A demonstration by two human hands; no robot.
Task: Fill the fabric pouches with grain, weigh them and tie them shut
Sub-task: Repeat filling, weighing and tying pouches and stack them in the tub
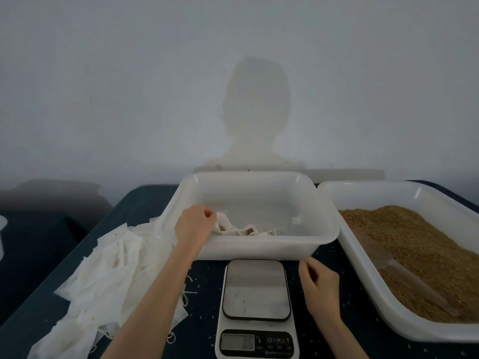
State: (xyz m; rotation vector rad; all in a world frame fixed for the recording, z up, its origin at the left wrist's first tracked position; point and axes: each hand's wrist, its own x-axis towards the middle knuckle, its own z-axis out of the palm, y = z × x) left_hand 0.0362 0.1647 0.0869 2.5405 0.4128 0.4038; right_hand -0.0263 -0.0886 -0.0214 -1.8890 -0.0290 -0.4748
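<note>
My left hand [195,224] reaches over the rim of the white plastic tub [261,246] and pinches a filled white fabric pouch [225,225] that lies among other filled pouches [255,231] on the tub's floor. My right hand [319,283] hovers beside the kitchen scale [256,291], fingers loosely curled and holding nothing. The scale's platform is bare except for a few stray grains. To the right, a second white tub [363,257] holds brown grain [425,252] with a clear scoop [404,275] lying in it.
A heap of flat empty pouches [103,275] with drawstrings covers the left part of the dark table [145,203]. Loose grains are scattered around the scale. A pale wall stands close behind the tubs.
</note>
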